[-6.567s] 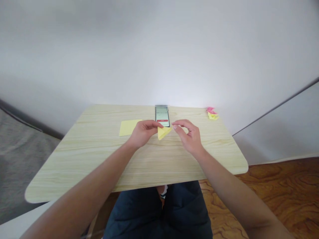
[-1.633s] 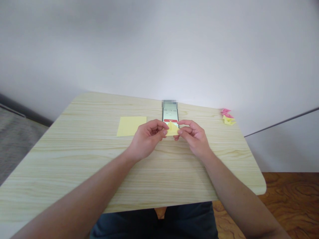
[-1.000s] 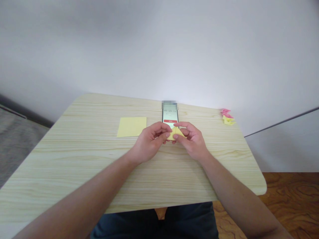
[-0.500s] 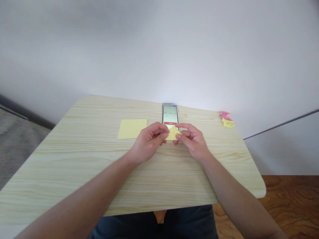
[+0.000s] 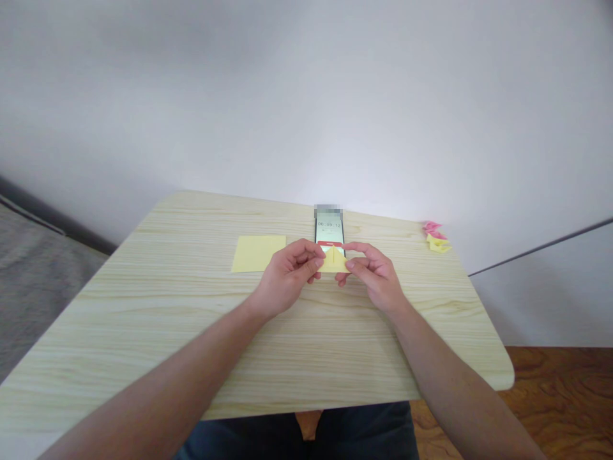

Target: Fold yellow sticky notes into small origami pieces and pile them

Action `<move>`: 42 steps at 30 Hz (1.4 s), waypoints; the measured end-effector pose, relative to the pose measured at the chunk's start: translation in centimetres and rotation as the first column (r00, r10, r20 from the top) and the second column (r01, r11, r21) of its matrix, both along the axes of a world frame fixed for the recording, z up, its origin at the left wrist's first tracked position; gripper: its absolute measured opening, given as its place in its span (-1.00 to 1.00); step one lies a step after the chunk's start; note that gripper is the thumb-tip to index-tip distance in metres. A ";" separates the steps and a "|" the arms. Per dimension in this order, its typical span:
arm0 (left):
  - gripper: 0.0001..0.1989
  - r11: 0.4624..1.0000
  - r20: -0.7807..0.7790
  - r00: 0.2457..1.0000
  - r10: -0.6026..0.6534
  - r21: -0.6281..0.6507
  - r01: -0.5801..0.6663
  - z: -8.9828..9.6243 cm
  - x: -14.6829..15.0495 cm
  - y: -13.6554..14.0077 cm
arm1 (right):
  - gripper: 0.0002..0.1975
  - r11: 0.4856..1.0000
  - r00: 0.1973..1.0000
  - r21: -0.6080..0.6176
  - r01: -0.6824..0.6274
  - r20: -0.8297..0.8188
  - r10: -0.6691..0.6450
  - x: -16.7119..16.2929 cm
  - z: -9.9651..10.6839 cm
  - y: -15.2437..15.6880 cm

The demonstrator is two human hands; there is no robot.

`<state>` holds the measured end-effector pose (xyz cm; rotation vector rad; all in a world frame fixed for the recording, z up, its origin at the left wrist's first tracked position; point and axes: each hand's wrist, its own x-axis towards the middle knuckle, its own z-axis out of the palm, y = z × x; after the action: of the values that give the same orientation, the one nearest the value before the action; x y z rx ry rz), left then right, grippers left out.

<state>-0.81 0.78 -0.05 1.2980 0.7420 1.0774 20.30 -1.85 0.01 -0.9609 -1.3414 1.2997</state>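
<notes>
A small folded yellow paper (image 5: 334,262), triangular with a crease down its middle, is held up between both hands just in front of the phone. My left hand (image 5: 290,273) pinches its left corner between thumb and fingers. At the right corner, my right hand (image 5: 374,271) grips with thumb and bent fingers, its index finger stretched over the phone's lower part. The phone (image 5: 330,229) lies behind the paper with a timer on its lit screen; its lower end is partly hidden. To the left of my left hand lies a flat yellow paper sheet (image 5: 256,252).
Folded pink paper (image 5: 432,228) and folded yellow paper (image 5: 437,243) sit at the table's right edge. The light wooden table (image 5: 306,358) meets a pale wall (image 5: 306,108) at the back. Grey fabric (image 5: 38,275) shows at the left, wooden floor (image 5: 565,396) at the lower right.
My right thumb has slid outward from the paper's middle to its right corner. The whole view has shifted slightly, so the table sits a little lower.
</notes>
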 end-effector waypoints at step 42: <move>-0.86 0.902 -0.311 0.919 0.241 0.422 -0.094 0.3 -0.3 -0.4 | -0.70 0.975 0.953 0.120 0.187 0.219 -0.210 0.2 0.1 0.0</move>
<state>-1.09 0.37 0.24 1.8419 0.9528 1.1894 20.50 -1.80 0.11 -1.1738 -1.4286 0.9832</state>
